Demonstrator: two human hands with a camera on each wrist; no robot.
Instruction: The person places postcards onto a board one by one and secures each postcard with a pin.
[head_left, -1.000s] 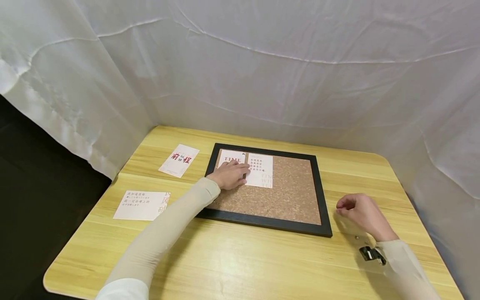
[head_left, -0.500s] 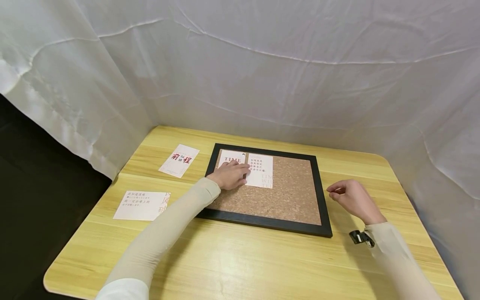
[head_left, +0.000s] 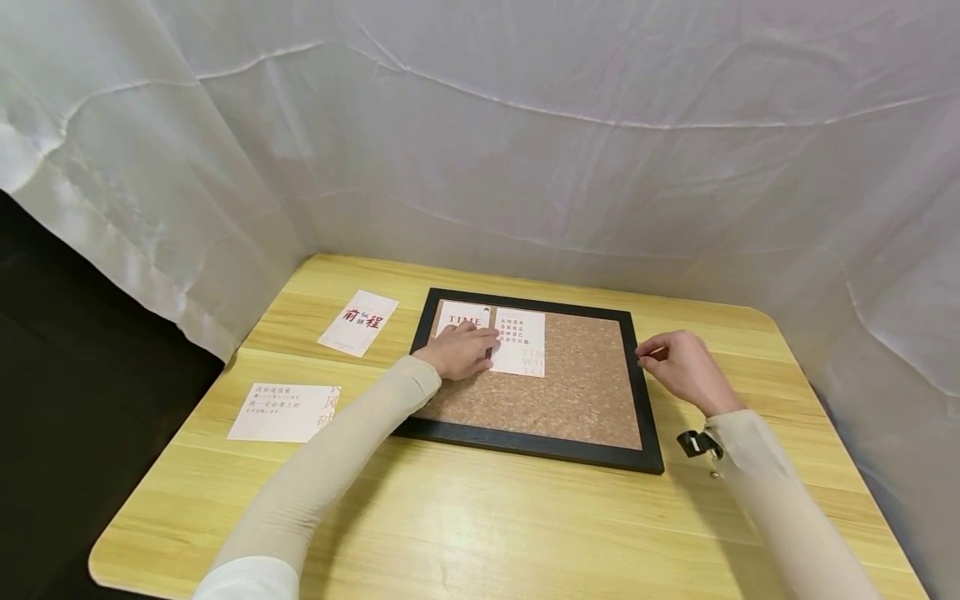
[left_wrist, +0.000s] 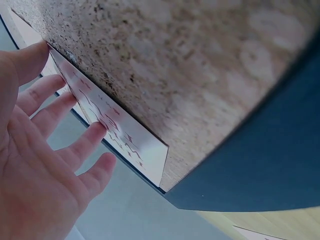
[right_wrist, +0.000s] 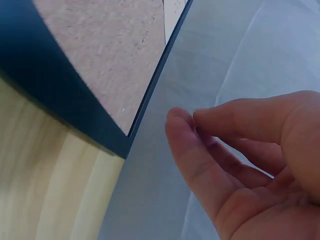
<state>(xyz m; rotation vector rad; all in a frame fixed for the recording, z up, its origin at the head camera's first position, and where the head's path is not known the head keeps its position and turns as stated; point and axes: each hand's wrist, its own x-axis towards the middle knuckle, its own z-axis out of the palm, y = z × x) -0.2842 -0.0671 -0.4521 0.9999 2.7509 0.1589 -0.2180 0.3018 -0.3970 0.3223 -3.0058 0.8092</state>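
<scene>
My left hand rests on the corkboard, its fingers fairly straight across two white cards. It partly covers the "TIME" card and touches the edge of the text card. In the left wrist view, the fingertips press a card with red lettering. A small dark pin is at the TIME card's top corner. Beside the board's right edge, my right hand pinches thumb against fingertips. A tiny dark speck shows there in the head view; the right wrist view hides whatever lies between the fingertips.
The board's black frame lies flat on the wooden table. To its left are a card with large red characters and another text card. A tiny pin lies beside the right wrist. White cloth hangs behind.
My right hand has moved forward and left, from the table near the pins to the board's right edge, thumb and fingertips held together. My left hand and the cards have stayed put.
</scene>
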